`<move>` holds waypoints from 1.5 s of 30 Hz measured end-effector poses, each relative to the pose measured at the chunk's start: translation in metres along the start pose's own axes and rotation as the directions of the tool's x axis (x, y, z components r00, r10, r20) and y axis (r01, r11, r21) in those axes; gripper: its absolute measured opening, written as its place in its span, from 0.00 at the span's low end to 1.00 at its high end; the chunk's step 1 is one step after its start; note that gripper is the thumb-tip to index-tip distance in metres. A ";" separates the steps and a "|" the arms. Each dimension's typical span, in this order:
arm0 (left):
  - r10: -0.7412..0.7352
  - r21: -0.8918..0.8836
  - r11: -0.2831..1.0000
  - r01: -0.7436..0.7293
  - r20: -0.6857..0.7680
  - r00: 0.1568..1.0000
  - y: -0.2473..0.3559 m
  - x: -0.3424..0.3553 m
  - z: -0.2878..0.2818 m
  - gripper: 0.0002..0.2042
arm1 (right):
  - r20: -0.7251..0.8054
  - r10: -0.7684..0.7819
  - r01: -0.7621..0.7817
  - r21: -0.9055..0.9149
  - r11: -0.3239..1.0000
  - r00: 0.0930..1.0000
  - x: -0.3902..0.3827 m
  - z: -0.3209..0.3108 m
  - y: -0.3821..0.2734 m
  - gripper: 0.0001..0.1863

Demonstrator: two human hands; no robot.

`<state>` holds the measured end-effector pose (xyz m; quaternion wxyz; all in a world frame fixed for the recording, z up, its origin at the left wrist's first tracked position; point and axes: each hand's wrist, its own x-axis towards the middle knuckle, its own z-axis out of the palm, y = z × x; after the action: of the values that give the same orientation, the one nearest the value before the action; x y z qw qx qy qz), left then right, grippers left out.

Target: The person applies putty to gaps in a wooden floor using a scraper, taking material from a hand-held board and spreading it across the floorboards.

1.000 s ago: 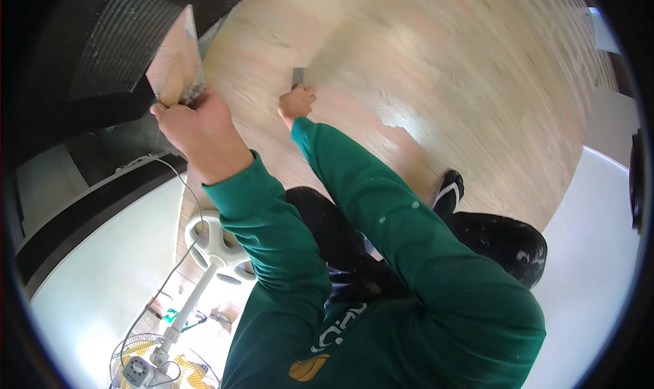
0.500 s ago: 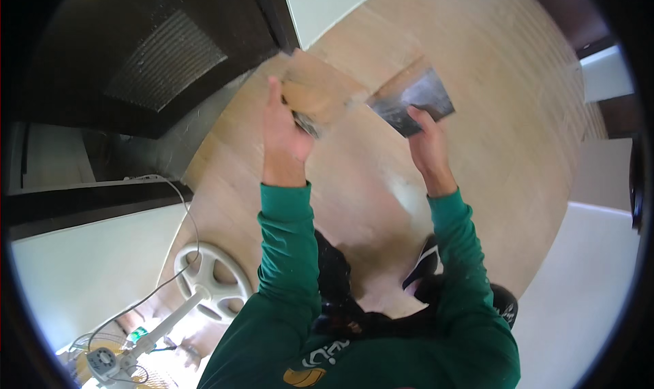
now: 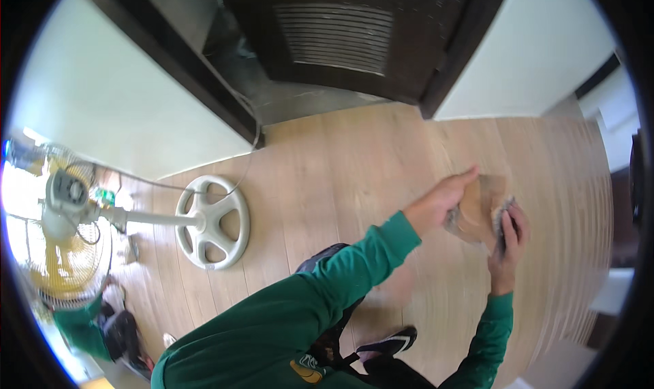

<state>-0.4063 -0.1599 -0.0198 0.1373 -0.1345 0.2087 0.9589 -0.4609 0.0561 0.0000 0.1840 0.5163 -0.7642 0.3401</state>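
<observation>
- Board (image 3: pixel 473 212): the bigger piece I hold, flat and tan with paler smears, out to my right above the wood-plank floor (image 3: pixel 300 184). My left hand (image 3: pixel 441 201) grips its left side.
- Scraper (image 3: pixel 499 234): my right hand (image 3: pixel 516 231) is curled round it. Half a second ago its wide, dark, smooth blade showed clear of the board; now my hands have come together and it overlaps the board. I can't tell whether they touch; I'd judge both hands now work at one spot.
- Crust (image 3: pixel 505 206): rough and grey beside my right fingers, coarser than the board's face.
</observation>
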 end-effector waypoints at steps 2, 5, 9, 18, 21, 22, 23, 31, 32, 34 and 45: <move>0.052 0.033 0.998 -0.052 -0.003 0.999 0.008 -0.006 0.008 0.28 | 0.082 0.087 -0.074 -0.147 0.986 0.993 -0.007 0.000 0.024 0.21; 0.146 0.053 0.988 -0.145 -0.023 0.989 0.014 -0.023 0.017 0.29 | 0.169 0.261 -0.231 -0.178 0.957 0.950 -0.040 0.017 0.048 0.21; 0.342 0.153 0.932 -0.329 -0.068 0.937 0.010 -0.004 0.018 0.28 | 0.181 0.761 -0.707 0.547 0.449 0.624 -0.150 0.058 0.115 0.23; 0.565 0.157 0.824 -0.544 -0.300 0.769 0.024 -0.001 0.000 0.31 | 0.723 0.619 -0.395 0.689 -0.608 0.308 -0.190 0.139 0.052 0.24; 0.620 0.097 0.775 -0.625 -0.309 0.721 0.032 -0.012 -0.003 0.33 | 0.756 0.638 -0.323 0.646 -0.692 0.147 -0.194 0.157 0.051 0.23; 0.612 0.094 0.775 -0.624 -0.357 0.706 0.032 -0.011 -0.009 0.33 | 0.752 0.638 -0.319 0.654 -0.686 0.169 -0.197 0.163 0.054 0.23; 0.600 0.098 0.777 -0.622 -0.412 0.686 0.034 -0.012 -0.014 0.34 | 0.753 0.632 -0.313 0.655 -0.688 0.186 -0.202 0.172 0.058 0.23; 0.642 0.072 0.732 -0.677 -0.405 0.651 0.042 -0.030 -0.017 0.28 | 0.535 0.833 -0.802 0.555 -0.220 0.141 -0.176 0.199 0.082 0.20; 0.665 0.071 0.715 -0.695 -0.373 0.647 0.044 -0.033 -0.018 0.27 | 0.483 0.830 -0.804 0.590 -0.072 0.279 -0.163 0.203 0.074 0.23; 0.709 0.021 0.659 -0.752 -0.350 0.612 0.047 -0.033 -0.003 0.28 | 0.475 0.717 -0.808 0.551 0.209 0.509 -0.159 0.197 0.097 0.19; 0.702 0.006 0.571 -0.821 -0.521 0.485 0.076 -0.105 -0.001 0.23 | 0.580 0.209 -0.156 -0.141 0.978 0.788 -0.103 0.261 0.036 0.26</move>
<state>-0.3336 -0.2484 0.0404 -0.3778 -0.2697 0.1533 0.8724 -0.4347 -0.0522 -0.2596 -0.0747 0.5118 -0.8434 0.1454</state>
